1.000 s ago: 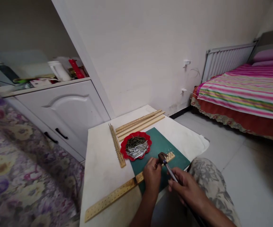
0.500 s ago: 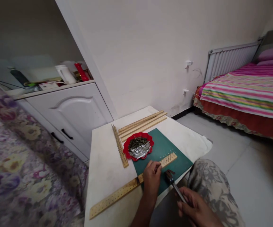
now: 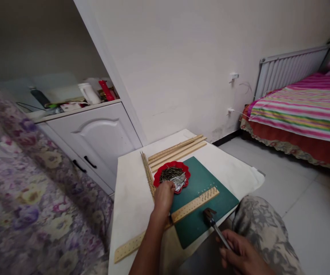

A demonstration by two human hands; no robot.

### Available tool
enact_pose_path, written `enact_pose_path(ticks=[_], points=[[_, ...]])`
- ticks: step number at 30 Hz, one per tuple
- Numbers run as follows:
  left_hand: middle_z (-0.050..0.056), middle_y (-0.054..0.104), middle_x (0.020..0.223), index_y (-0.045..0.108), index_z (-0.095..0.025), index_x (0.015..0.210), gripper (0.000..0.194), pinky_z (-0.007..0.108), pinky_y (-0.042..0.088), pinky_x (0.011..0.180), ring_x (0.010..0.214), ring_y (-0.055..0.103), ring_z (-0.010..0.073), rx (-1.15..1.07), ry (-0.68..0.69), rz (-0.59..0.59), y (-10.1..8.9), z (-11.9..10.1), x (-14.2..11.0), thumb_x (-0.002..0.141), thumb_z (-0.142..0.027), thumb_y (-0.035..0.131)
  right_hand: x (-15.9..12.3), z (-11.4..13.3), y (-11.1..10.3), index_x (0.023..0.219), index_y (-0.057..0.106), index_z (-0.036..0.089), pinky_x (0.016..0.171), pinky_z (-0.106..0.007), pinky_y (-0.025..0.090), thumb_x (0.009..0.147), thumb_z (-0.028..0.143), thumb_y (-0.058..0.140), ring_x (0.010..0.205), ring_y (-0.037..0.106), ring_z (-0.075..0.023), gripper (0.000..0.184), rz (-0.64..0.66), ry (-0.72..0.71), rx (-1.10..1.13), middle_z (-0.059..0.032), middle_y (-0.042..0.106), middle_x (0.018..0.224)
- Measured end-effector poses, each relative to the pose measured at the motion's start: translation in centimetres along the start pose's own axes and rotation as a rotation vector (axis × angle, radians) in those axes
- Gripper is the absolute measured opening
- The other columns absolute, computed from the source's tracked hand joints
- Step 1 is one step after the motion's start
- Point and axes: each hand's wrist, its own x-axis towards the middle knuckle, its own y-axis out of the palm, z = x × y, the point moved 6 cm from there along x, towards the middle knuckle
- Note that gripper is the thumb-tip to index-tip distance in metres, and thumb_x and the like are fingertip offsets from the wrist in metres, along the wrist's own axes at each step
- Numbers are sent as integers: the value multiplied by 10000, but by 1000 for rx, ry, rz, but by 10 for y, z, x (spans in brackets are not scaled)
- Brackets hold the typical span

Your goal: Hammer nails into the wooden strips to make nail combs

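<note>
My left hand point(image 3: 165, 194) is at the near rim of a red scalloped dish point(image 3: 188, 176), its fingertips pinched together by the nails point(image 3: 173, 174); whether a nail is between them is hidden. Dark nails and silvery ones share the dish. Around the handle of a claw hammer point(image 3: 214, 224) my right hand point(image 3: 240, 248) is closed, with the hammer head over the near edge of a green mat point(image 3: 187, 227). Across the mat lies a wooden strip point(image 3: 189, 208) with rows of holes; several nails stand upright at its right end.
Another holed strip point(image 3: 129, 246) lies at the table's left front, partly behind my left forearm. Nail-studded strips point(image 3: 147, 170) lie left of the dish, and plain wooden strips point(image 3: 176, 151) at the back of the white-covered table point(image 3: 233, 164). My patterned trouser knee point(image 3: 260, 217) is at the right edge.
My left hand has gone from the holed strip up and left to the dish of nails, uncovering the strip's middle. The hammer stays in my right hand. The view has shifted slightly.
</note>
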Motion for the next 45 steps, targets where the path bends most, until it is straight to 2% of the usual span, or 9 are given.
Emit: enact_pose_path(ticks=[4, 8, 15, 25, 31, 35, 40, 43, 45], points=[[61, 699, 817, 688, -179, 743, 121, 244, 381, 629, 805, 621, 195, 42, -8, 60, 7, 0, 21, 706, -185, 574, 3, -2, -2, 777, 548, 194, 437, -189, 335, 678, 520, 632, 472, 495, -101, 350, 35, -23, -11, 54, 542, 577], [75, 705, 793, 702, -153, 752, 147, 243, 386, 608, 773, 629, 197, 88, -8, 114, 10, -1, 31, 668, -154, 581, 2, 1, -1, 770, 544, 195, 412, -179, 328, 687, 502, 633, 444, 462, -88, 330, 36, -13, 16, 55, 545, 578], [100, 705, 832, 698, -154, 753, 150, 275, 405, 668, 833, 628, 235, 139, 64, 137, 6, -6, 30, 682, -178, 568, -1, 13, 1, 741, 568, 188, 484, -199, 360, 675, 436, 671, 507, 475, -106, 277, -16, -32, 72, 55, 535, 590], [46, 705, 791, 707, -184, 752, 145, 244, 390, 633, 785, 622, 200, 103, 117, 140, 12, -3, 32, 659, -192, 596, 1, 1, -1, 772, 578, 177, 480, -201, 313, 685, 439, 652, 504, 461, -101, 285, -5, -27, 19, 63, 525, 561], [82, 689, 730, 692, -151, 698, 142, 273, 387, 650, 747, 620, 220, 123, 135, 126, 10, -7, 33, 696, -195, 557, -1, 11, 7, 779, 572, 198, 421, -198, 301, 674, 486, 644, 399, 326, -64, 315, 38, 9, 67, 75, 517, 554], [76, 688, 790, 674, -175, 714, 149, 272, 387, 651, 788, 618, 224, 124, 157, 86, 10, -6, 29, 725, -220, 533, 0, 16, 6, 745, 581, 198, 458, -202, 342, 648, 489, 664, 442, 393, -78, 318, 0, -1, 88, 67, 507, 590], [68, 656, 921, 645, -193, 816, 183, 267, 379, 668, 843, 597, 213, 96, 194, 1, -1, -10, 17, 805, -242, 468, 4, -1, 6, 739, 560, 212, 422, -200, 331, 628, 515, 663, 435, 398, -95, 339, 33, -30, 80, 67, 500, 547], [49, 641, 917, 611, -218, 892, 231, 265, 369, 673, 831, 583, 200, 56, 231, -51, -7, -20, -4, 866, -254, 384, 2, -4, 3, 768, 557, 212, 424, -199, 315, 652, 485, 664, 457, 441, -108, 315, -36, -35, 85, 59, 524, 576], [34, 635, 887, 589, -227, 903, 247, 259, 366, 673, 802, 575, 184, 4, 276, -58, -2, -30, -27, 892, -261, 344, -1, 2, 0, 808, 568, 209, 474, -213, 351, 679, 445, 662, 500, 475, -123, 285, -106, -47, 95, 54, 542, 594]])
